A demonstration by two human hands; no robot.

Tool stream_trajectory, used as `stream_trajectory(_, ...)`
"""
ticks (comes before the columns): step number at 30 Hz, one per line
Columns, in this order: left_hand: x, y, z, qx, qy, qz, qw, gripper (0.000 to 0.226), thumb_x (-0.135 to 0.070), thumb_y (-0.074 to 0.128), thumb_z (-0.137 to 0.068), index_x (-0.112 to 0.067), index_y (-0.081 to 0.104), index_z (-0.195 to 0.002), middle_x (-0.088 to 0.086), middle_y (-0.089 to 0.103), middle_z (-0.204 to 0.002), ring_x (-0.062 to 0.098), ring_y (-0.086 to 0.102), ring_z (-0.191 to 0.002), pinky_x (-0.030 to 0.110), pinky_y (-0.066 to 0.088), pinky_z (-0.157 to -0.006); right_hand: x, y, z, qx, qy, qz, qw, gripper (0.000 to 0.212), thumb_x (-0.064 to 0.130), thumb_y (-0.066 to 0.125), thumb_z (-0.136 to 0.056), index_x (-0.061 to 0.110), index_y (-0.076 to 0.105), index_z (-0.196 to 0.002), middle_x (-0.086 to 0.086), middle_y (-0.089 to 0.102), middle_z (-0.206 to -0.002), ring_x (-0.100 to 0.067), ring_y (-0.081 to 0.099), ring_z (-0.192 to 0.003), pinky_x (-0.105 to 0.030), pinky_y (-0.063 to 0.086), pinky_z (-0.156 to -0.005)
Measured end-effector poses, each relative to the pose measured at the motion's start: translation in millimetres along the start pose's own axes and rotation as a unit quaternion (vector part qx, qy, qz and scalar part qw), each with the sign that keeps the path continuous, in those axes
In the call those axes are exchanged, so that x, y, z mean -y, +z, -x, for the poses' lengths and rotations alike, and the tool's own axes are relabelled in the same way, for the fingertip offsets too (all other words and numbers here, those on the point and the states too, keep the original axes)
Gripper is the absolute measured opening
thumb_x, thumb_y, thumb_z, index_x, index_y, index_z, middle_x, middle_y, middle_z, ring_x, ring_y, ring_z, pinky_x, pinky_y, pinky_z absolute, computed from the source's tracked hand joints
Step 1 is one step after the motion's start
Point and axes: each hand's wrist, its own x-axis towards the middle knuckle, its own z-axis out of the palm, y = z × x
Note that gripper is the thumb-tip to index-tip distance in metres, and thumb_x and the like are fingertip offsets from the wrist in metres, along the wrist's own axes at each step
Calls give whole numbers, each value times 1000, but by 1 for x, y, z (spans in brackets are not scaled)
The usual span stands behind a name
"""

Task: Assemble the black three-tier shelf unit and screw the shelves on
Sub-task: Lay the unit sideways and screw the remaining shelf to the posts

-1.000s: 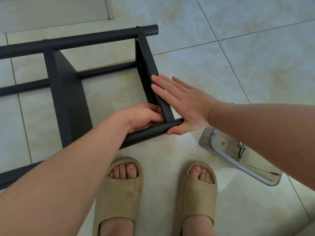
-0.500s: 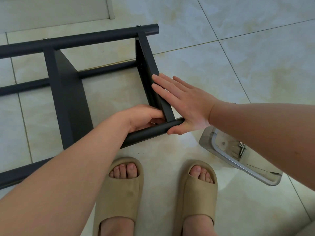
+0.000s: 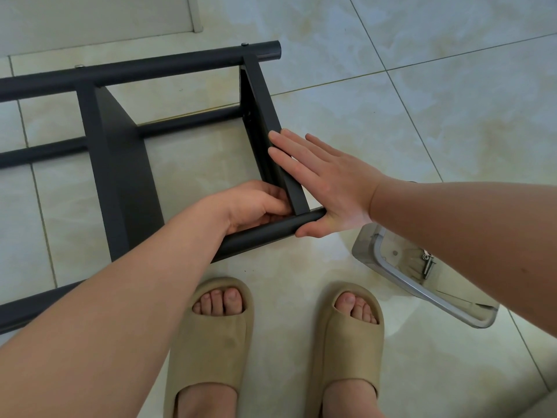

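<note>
The black shelf unit (image 3: 120,176) lies on its side on the tiled floor, with round tube legs and two flat shelves visible between them. My right hand (image 3: 319,185) lies flat with straight fingers against the outer face of the end shelf (image 3: 262,95), thumb under the near tube leg (image 3: 262,233). My left hand (image 3: 256,206) reaches inside the frame at the corner where that shelf meets the near leg, fingers curled and pinching something small that I cannot make out.
A clear plastic tray (image 3: 391,267) holding a few metal screws (image 3: 428,263) sits on the floor at the right, partly under my right forearm. My feet in tan slippers (image 3: 217,327) stand just below the frame. A pale wall base runs along the top left.
Almost nothing has moved. My left hand's fingers shifted slightly at the shelf corner; my right hand stays pressed flat on the end shelf.
</note>
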Motion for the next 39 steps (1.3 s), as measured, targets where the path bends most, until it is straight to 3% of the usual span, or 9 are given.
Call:
stream_trajectory(5,-1,0,1,11,-17,27,999,16,7,51,-93,1,61,-104,15,69,-86,21,71,-72,29,58,-70,0,0,0,2,-1,0,1000,118,82,42,-81,3,6,-160,-16,0,-168,-32,0,-156,-53,12,-125)
stream_trajectory(10,0,1,0,0,-19,4,1000,16,-3,53,-96,-4,68,-98,11,72,-84,18,70,-75,28,57,-70,0,-1,0,7,2,3,1000,118,82,41,-81,3,5,-160,-15,-2,-169,-32,-1,-156,-53,12,-125)
stream_trajectory(14,2,2,-1,-18,-3,-15,1000,16,5,53,-93,0,68,-95,16,71,-84,22,69,-71,32,57,-73,1,-1,0,5,2,2,1000,118,82,42,-81,3,7,-160,-15,-1,-169,-32,0,-156,-52,11,-126)
stream_trajectory(17,1,3,-1,-27,6,-31,999,16,8,54,-92,6,65,-103,22,67,-95,27,66,-78,35,55,-80,1,-1,0,5,2,3,1000,118,82,42,-81,3,7,-160,-16,-1,-169,-32,0,-156,-52,12,-126)
stream_trajectory(22,0,3,-1,-30,6,-35,999,22,11,53,-91,12,61,-112,21,65,-94,26,65,-76,33,55,-77,0,-1,0,2,0,5,1000,118,83,41,-81,3,6,-160,-16,-1,-169,-32,0,-156,-53,13,-125)
stream_trajectory(29,-1,3,0,-5,-4,3,1000,19,12,49,-92,2,63,-98,17,68,-86,24,68,-73,33,56,-75,0,-1,0,5,1,7,1000,118,83,41,-81,3,6,-161,-15,-1,-169,-32,0,-156,-52,12,-126)
stream_trajectory(34,-3,4,3,16,-35,3,999,18,-3,49,-95,-2,67,-90,9,69,-73,15,66,-60,23,52,-55,0,0,0,4,1,3,1000,117,83,41,-82,4,5,-161,-15,-2,-169,-31,-1,-156,-52,11,-126)
stream_trajectory(39,-1,4,1,-25,-8,-32,999,16,3,57,-91,-3,70,-85,10,71,-73,18,68,-65,28,56,-68,0,0,0,2,1,3,1000,117,83,41,-81,3,6,-161,-15,-1,-169,-32,0,-156,-52,12,-126)
